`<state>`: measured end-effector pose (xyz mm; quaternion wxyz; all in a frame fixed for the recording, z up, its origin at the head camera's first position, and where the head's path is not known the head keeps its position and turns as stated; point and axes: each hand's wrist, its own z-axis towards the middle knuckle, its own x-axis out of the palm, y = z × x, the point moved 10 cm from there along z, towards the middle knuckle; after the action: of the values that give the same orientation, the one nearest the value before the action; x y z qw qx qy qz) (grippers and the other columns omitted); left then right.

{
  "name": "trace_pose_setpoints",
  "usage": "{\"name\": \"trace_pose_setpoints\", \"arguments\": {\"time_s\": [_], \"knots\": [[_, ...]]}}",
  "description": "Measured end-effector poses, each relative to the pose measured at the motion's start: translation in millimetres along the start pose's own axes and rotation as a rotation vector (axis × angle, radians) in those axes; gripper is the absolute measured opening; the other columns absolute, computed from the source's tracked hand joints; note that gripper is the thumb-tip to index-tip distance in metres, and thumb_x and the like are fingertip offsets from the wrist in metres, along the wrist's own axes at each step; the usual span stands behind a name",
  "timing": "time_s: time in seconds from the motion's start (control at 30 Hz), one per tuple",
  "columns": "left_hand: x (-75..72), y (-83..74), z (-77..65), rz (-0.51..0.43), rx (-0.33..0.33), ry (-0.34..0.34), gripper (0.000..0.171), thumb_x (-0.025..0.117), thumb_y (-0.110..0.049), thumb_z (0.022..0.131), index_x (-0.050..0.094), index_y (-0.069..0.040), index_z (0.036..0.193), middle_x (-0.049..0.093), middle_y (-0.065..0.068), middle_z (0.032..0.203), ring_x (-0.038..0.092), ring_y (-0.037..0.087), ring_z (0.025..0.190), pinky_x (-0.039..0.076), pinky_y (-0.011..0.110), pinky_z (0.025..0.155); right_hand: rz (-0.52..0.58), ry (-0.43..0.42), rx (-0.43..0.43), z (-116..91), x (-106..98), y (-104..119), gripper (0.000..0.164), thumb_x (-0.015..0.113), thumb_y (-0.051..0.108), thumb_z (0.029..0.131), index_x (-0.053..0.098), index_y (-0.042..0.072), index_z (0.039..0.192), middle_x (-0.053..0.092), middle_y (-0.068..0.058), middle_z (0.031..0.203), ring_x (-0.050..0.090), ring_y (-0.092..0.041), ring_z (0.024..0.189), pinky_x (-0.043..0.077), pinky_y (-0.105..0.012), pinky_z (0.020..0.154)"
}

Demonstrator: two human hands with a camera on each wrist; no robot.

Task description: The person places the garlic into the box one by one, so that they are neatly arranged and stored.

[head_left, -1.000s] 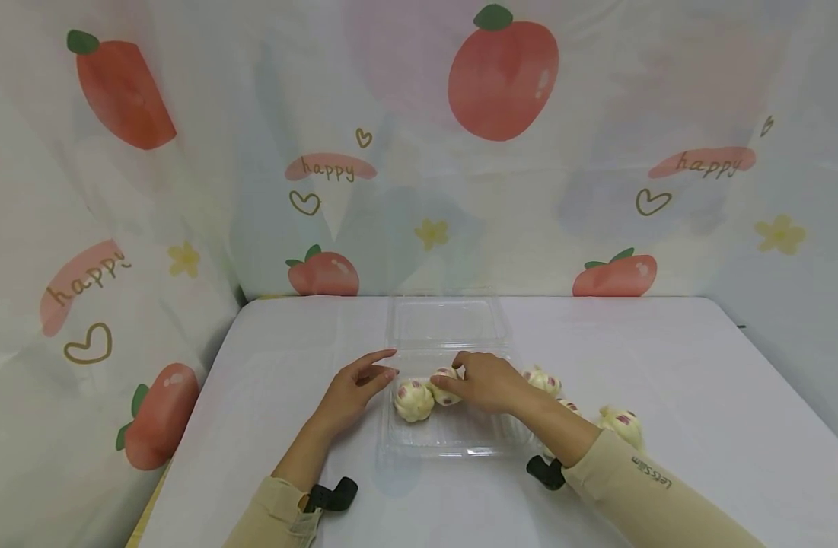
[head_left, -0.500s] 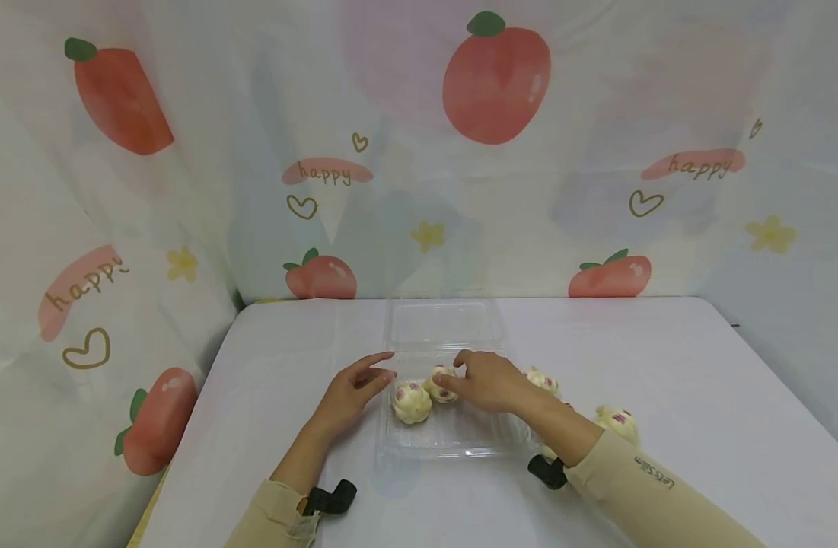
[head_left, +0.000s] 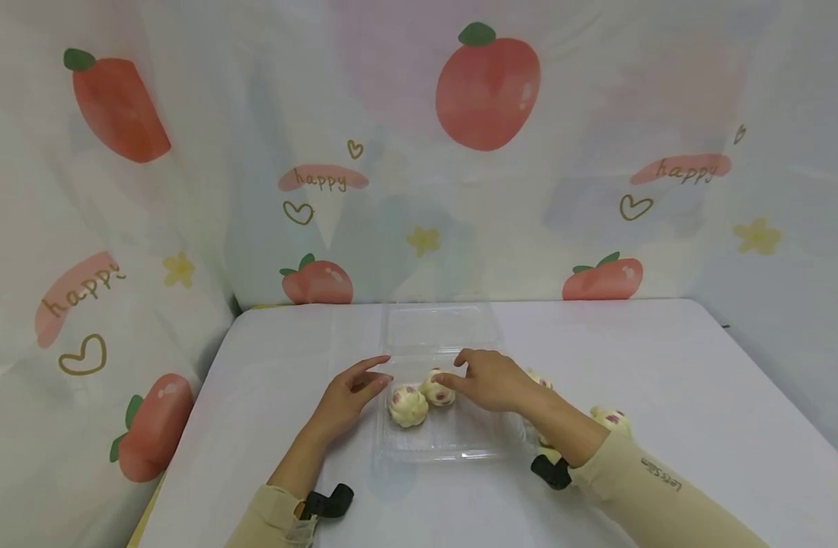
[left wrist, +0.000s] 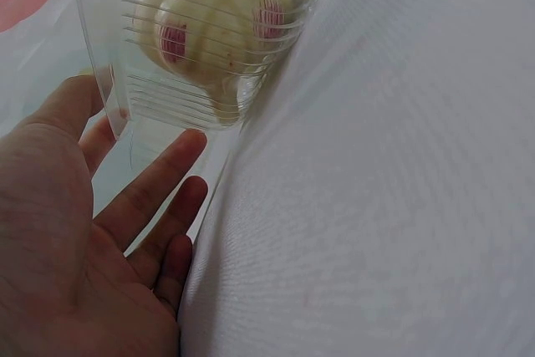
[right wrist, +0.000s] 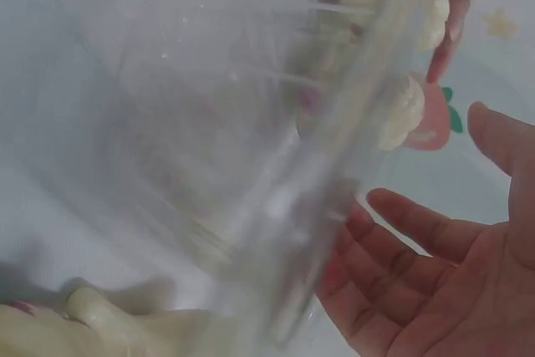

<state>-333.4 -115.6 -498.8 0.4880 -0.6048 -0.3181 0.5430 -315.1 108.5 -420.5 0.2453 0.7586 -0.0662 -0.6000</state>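
Observation:
A clear plastic clamshell box (head_left: pixel 460 445) lies with its lid folded back. Two cream, garlic-like bulbs with purple patches sit in its left half: the front bulb (head_left: pixel 408 406) and the back bulb (head_left: pixel 438 388). Over the back bulb hovers my right hand (head_left: pixel 490 380), thumb and fingers spread apart; in the right wrist view nothing lies between them. At the box's left rim is my left hand (head_left: pixel 343 399), fingers loosely extended. The left wrist view shows its fingertips (left wrist: pixel 192 144) near the ribbed wall, with a bulb (left wrist: pixel 209 27) behind; contact is hard to tell.
More bulbs lie right of the box, partly hidden by the right forearm; one bulb (head_left: pixel 612 418) shows beside the sleeve. The lid (head_left: pixel 439 327) reaches toward the table's back edge. A fruit-printed cloth (head_left: pixel 528 213) hangs behind the white table (head_left: pixel 254 365).
My right hand has shifted slightly right relative to the box, its thumb drawing off the back bulb. The left hand keeps nearly the same place. The head view has tilted a little.

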Motion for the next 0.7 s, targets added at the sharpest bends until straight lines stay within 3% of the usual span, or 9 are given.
{"name": "trace_pose_setpoints", "arguments": {"time_s": [0.23, 0.7], "knots": [[-0.2, 0.2, 0.0, 0.0, 0.016, -0.003, 0.045, 0.068, -0.037, 0.101, 0.061, -0.029, 0.145, 0.077, -0.003, 0.118, 0.069, 0.017, 0.116, 0.049, 0.047, 0.106, 0.017, -0.03, -0.017, -3, -9, -3, 0.059, 0.063, 0.055, 0.099, 0.067, 0.004, 0.128, 0.069, -0.003, 0.095, 0.061, -0.016, 0.08, 0.05, -0.035, 0.072], [0.1, 0.5, 0.7, 0.001, 0.029, -0.007, 0.046, 0.07, -0.037, 0.1, 0.062, -0.027, 0.144, 0.077, -0.002, 0.118, 0.069, 0.016, 0.114, 0.049, 0.044, 0.104, 0.025, -0.071, -0.055, -13, -32, -4, 0.046, 0.068, 0.045, 0.098, 0.069, 0.009, 0.127, 0.071, -0.006, 0.107, 0.065, -0.02, 0.093, 0.053, -0.039, 0.077]]}}
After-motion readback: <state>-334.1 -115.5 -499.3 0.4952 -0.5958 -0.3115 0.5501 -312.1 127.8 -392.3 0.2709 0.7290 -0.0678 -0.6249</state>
